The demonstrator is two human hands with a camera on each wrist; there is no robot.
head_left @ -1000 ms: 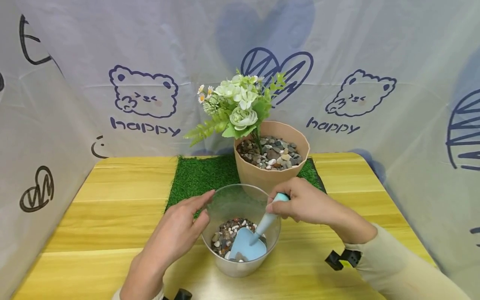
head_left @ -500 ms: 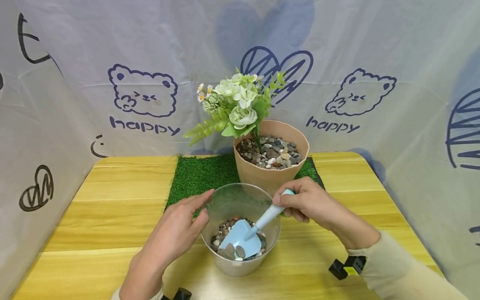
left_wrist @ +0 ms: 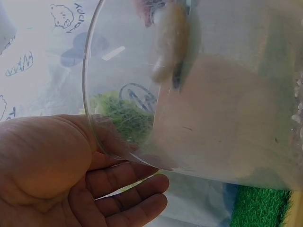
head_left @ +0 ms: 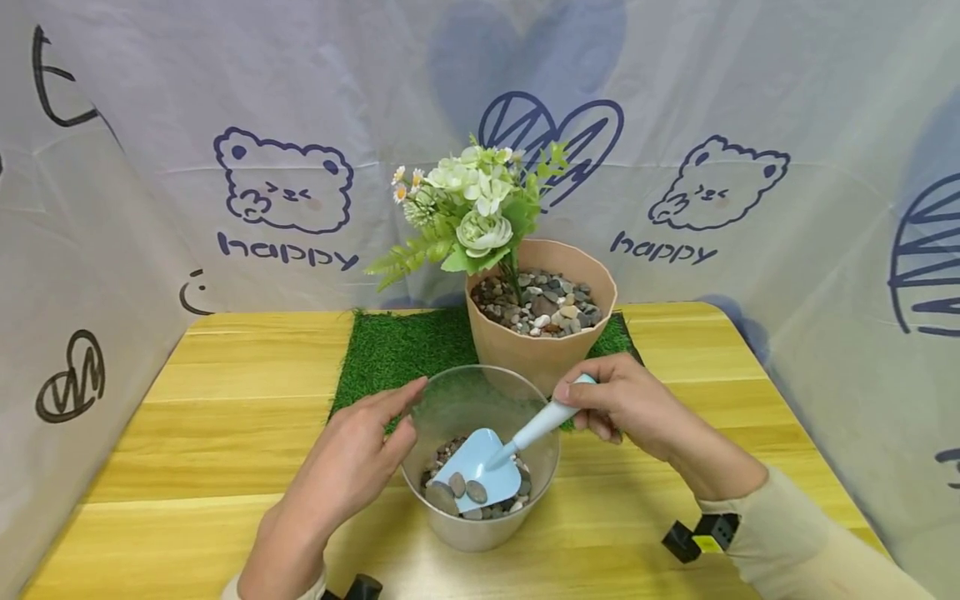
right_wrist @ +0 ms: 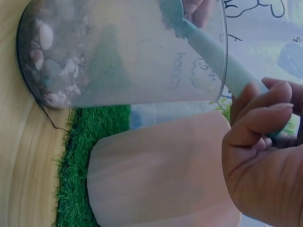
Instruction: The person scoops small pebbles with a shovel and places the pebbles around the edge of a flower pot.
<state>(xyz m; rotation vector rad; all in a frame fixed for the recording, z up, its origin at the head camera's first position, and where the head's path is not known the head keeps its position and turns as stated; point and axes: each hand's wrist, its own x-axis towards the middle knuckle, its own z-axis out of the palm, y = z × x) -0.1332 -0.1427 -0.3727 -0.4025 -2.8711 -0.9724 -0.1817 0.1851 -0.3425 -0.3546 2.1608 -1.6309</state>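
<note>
In the head view, my right hand grips the handle of a light blue hand trowel. The trowel's blade is inside a clear plastic bucket, tilted, with a few grey stones on it. Pebbles cover the bottom of the bucket, as the right wrist view shows. My left hand rests against the left side of the bucket near its rim; its fingers lie loosely along the outside wall in the left wrist view.
Behind the bucket, a peach flowerpot with pebbles and white-green artificial flowers stands on a green turf mat. The wooden table is bounded by a printed cloth at the back and sides.
The trowel's blade has risen from the pebbles and tilted toward the left, now carrying a few stones. My right hand has shifted slightly right. The left hand has stayed put.
</note>
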